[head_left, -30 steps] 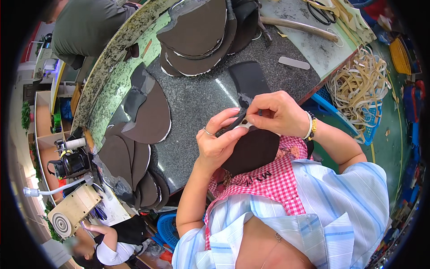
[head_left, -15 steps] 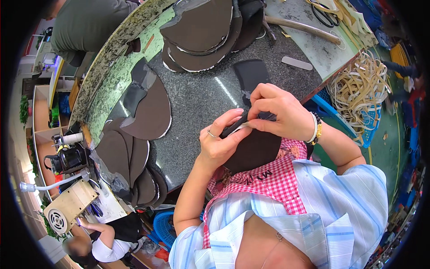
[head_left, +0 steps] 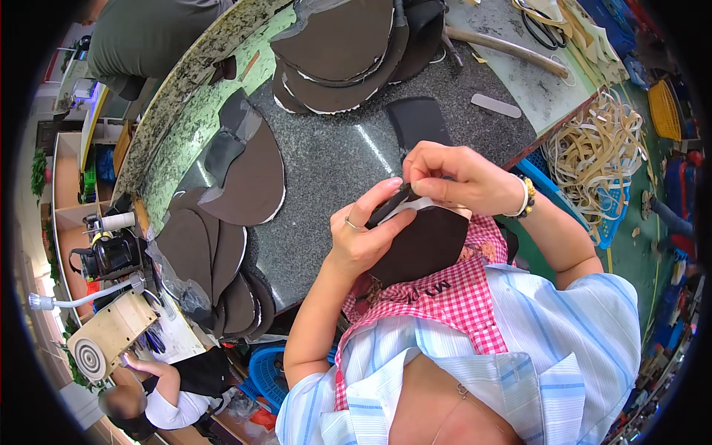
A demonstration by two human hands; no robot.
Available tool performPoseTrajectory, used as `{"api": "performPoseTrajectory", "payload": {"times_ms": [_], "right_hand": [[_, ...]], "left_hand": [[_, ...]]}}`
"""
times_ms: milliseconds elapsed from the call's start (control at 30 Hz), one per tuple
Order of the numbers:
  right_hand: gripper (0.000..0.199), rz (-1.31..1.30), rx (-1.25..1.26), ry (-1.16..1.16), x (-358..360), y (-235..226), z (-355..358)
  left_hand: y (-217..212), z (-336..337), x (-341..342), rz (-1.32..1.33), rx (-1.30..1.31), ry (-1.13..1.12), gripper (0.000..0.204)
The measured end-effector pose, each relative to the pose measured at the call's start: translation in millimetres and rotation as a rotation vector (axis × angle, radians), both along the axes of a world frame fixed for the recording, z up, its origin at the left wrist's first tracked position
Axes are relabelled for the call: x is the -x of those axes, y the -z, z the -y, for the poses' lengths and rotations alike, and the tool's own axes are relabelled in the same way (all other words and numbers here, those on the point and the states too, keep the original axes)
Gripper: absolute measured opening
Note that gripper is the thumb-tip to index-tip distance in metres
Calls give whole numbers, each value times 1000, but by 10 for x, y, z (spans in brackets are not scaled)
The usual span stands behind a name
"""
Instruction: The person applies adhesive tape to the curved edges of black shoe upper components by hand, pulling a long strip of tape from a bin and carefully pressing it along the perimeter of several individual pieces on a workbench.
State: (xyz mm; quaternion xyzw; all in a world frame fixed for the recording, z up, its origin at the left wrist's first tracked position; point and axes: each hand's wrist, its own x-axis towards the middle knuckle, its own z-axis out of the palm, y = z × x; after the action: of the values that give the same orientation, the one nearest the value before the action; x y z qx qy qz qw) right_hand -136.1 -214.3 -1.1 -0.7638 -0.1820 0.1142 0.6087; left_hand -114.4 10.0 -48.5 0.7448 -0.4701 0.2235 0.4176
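A dark brown curved leather piece [head_left: 423, 241] is held over my lap at the edge of the grey granite table [head_left: 334, 159]. My left hand [head_left: 363, 233] supports it from the left, thumb on its top edge. My right hand [head_left: 456, 178] pinches a pale strip [head_left: 411, 208] along that same edge. Both hands touch the piece, close together.
Stacks of brown cut pieces lie at the table's far end [head_left: 337, 44] and left side [head_left: 248, 174]. A black piece [head_left: 419, 122], a wooden-handled tool [head_left: 508, 44] and scissors [head_left: 538, 22] lie behind. Tan strips [head_left: 601, 152] fill a basket at right. Other people sit at top left and bottom left.
Both hands and the leather piece have stayed nearly in place, shifting slightly left; the right fingers have worked along the top edge with the pale strip.
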Motion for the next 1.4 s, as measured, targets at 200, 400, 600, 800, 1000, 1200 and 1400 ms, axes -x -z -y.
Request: {"api": "performPoseTrajectory", "payload": {"times_ms": [200, 400, 600, 800, 1000, 1200, 1400], "right_hand": [[9, 219, 196, 35, 35, -171, 18], [18, 647, 474, 31, 8, -85, -88], [20, 654, 454, 13, -55, -76, -141], [18, 719, 427, 43, -104, 26, -197], [15, 908, 336, 103, -142, 158, -204], [20, 894, 414, 57, -91, 163, -207], [8, 525, 331, 71, -36, -47, 139]], "left_hand": [[-42, -46, 27, -24, -60, -9, 27], [-59, -27, -7, -148, 21, 3, 26], [-66, -104, 7, -222, -11, 26, 25], [-72, -134, -1, -278, -11, 72, 26], [-71, -143, -23, -405, 11, 114, 26], [-48, -137, -35, -427, 13, 123, 27], [-62, -165, -14, -467, 12, 94, 27]]}}
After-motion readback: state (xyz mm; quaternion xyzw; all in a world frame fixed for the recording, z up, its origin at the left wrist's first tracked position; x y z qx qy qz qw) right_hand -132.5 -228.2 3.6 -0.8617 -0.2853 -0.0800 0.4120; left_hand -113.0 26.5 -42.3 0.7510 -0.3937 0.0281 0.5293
